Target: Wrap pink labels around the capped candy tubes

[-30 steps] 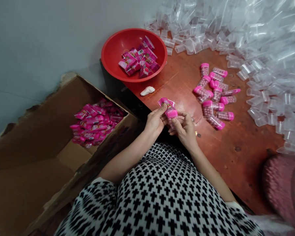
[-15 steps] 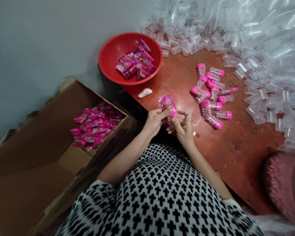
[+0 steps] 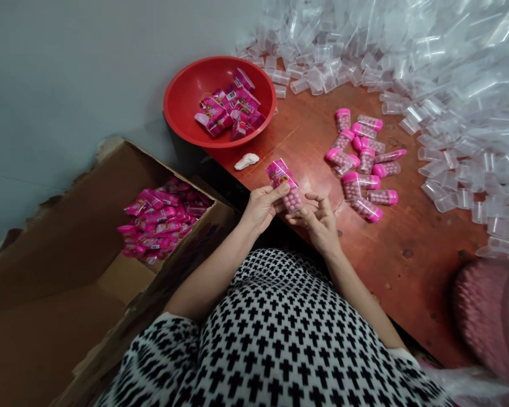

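A clear tube of pink candy balls (image 3: 292,200) is held over the table edge, tilted with its upper end to the left. A shiny pink printed wrapper (image 3: 280,173) covers that upper end. My left hand (image 3: 261,209) grips the tube's side, thumb across the front near the wrapper's lower edge. At the bottom end, my right hand (image 3: 321,225) has its thumb and lower fingers closed around the tube's base, while its index finger stands off to the side. Several pink-capped candy tubes (image 3: 367,209) lie in a loose group to the right on the table.
Pink wrapped packs lie in a red bowl (image 3: 173,121) at the table's back left. A cardboard box (image 3: 42,265) with pink wrapped tubes (image 3: 156,220) is at left. Clear empty tubes (image 3: 449,113) heap up behind and right. A crumpled white scrap (image 3: 246,161) lies nearby.
The held tube has turned in my hands and leans further left, with more of its pink balls showing. My right hand's thumb has moved lower, to the tube's base.
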The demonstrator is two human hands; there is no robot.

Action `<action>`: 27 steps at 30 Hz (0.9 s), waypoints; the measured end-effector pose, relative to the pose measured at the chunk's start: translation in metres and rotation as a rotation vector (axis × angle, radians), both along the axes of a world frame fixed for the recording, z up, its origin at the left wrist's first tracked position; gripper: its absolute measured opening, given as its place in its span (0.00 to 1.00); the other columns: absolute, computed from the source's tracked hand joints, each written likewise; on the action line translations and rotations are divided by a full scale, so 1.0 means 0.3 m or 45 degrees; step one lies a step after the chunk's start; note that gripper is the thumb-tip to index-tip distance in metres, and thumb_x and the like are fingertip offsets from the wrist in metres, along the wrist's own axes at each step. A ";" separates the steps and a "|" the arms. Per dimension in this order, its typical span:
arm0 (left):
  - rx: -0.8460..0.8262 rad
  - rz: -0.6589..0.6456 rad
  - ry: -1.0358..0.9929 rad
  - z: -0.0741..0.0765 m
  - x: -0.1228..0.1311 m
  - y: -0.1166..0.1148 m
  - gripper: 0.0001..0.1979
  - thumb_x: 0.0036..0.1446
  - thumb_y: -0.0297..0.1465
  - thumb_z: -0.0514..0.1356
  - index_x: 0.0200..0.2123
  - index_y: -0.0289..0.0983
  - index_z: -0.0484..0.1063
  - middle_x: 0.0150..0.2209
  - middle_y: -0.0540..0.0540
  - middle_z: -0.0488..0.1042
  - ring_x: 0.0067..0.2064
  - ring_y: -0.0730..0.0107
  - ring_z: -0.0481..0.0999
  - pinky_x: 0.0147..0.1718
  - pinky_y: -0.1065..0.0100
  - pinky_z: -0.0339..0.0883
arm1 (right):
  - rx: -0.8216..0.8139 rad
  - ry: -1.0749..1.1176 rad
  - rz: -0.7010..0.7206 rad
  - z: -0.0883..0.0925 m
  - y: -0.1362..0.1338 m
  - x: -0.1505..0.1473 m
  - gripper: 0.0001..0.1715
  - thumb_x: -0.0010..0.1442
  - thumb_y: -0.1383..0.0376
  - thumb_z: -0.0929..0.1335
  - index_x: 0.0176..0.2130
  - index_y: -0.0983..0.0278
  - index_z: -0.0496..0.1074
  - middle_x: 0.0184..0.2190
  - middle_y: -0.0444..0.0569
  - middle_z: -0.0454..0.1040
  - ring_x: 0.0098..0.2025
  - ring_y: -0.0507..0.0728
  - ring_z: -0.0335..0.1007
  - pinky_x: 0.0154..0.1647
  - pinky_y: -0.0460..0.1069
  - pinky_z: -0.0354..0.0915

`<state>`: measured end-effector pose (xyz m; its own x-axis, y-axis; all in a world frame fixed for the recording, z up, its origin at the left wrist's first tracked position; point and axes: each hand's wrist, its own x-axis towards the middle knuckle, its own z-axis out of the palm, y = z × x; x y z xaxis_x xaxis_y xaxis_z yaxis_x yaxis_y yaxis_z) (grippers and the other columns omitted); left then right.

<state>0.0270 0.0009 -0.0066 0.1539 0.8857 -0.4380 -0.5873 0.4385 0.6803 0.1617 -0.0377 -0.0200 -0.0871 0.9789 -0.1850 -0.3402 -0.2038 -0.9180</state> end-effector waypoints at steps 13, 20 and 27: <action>0.221 0.572 0.045 0.054 -0.161 -0.105 0.20 0.49 0.48 0.66 0.33 0.36 0.76 0.36 0.44 0.81 0.40 0.65 0.80 0.44 0.64 0.73 | -0.005 -0.039 0.043 0.022 0.038 -0.027 0.23 0.50 0.54 0.75 0.38 0.60 0.63 0.26 0.40 0.78 0.23 0.50 0.75 0.23 0.44 0.72; 0.354 0.473 0.791 -0.027 -0.182 -0.070 0.19 0.46 0.40 0.70 0.43 0.43 0.77 0.49 0.45 0.78 0.55 0.61 0.74 0.58 0.59 0.62 | -0.017 -0.164 -0.024 0.012 0.043 -0.007 0.21 0.53 0.50 0.72 0.34 0.61 0.66 0.23 0.40 0.76 0.20 0.49 0.72 0.20 0.43 0.69; 0.664 0.116 1.235 -0.133 -0.053 0.020 0.12 0.45 0.24 0.70 0.33 0.46 0.80 0.50 0.48 0.77 0.64 0.58 0.62 0.67 0.52 0.40 | -0.010 -0.273 -0.009 0.024 0.040 0.024 0.19 0.55 0.51 0.71 0.34 0.62 0.66 0.24 0.41 0.76 0.21 0.49 0.71 0.22 0.44 0.68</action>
